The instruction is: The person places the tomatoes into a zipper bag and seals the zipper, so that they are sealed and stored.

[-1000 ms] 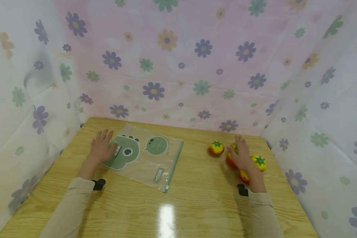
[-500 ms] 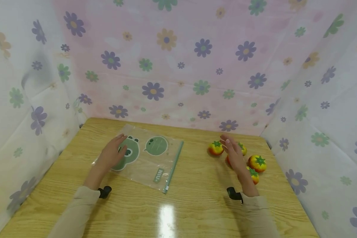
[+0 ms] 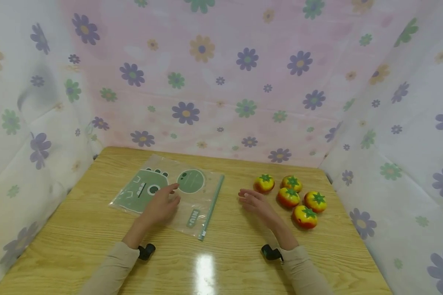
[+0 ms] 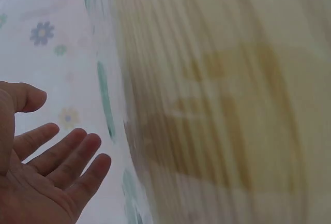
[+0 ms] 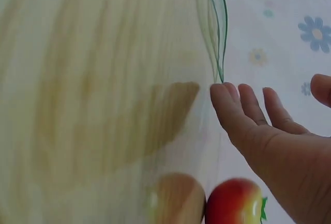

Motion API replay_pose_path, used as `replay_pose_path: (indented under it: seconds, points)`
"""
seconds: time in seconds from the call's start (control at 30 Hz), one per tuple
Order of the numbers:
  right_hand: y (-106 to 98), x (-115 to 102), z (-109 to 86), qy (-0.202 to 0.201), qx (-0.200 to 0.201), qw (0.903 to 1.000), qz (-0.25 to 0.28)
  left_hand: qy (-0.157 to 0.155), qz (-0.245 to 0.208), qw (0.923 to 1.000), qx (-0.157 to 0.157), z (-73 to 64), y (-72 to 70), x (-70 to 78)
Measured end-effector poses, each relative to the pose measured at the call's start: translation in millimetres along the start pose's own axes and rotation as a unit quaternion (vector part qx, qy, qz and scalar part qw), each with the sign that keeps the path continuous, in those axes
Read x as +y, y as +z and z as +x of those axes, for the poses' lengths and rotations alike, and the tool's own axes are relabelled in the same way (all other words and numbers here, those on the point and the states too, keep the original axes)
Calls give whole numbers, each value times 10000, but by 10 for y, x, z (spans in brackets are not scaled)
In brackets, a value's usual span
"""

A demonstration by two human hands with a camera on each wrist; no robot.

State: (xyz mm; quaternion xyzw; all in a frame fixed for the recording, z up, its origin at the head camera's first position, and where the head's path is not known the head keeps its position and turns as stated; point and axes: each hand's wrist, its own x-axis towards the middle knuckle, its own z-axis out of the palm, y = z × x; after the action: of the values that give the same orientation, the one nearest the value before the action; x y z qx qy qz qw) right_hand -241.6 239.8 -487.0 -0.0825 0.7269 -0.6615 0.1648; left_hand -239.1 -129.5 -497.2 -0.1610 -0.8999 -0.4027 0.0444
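Observation:
A clear slider zip bag (image 3: pixel 201 200) with green dinosaur prints lies flat on the wooden table, its green zip strip along the right side. My left hand (image 3: pixel 161 208) is over the bag's near part with loosely extended fingers and holds nothing; whether it touches the plastic I cannot tell. In the left wrist view that hand (image 4: pixel 51 182) shows a bare palm. To the right of the bag, my right hand (image 3: pixel 260 208) has its fingers extended, nothing in them. Beside it sit several red-and-yellow toy tomatoes (image 3: pixel 288 198) with green star-shaped tops; one toy tomato (image 5: pixel 235 200) appears in the right wrist view.
Flower-patterned cloth (image 3: pixel 221 90) hangs behind the table and along both sides. Black wrist cameras are strapped at the cuffs, one camera (image 3: pixel 146 252) on the left and another camera (image 3: pixel 271 253) on the right. Light glares on the near tabletop (image 3: pixel 177 270).
Both hands have moved inward: the left from the bag's left end rightward over it, the right leftward away from above the toy tomatoes. Bag and tomatoes stay in place.

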Motion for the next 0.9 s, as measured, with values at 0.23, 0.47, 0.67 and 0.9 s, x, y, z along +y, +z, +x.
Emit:
replay_pose_path:
  seconds: [0.23,0.47,0.67,0.9]
  points:
    - [222,43,110,268,-420,9982,346,131,-1028,9938,-399,43,252,91]
    - [328,49,238,489,-235,9960,710,-47,-1619,9838,-770,112,397,219]
    - [413,1,341,616,14,9941,891,-23,-1577,9851,-690,175,496,303]
    - [528,-54,414,829,51,9886,1259,-477,-1341,9884,-523,277,603,443]
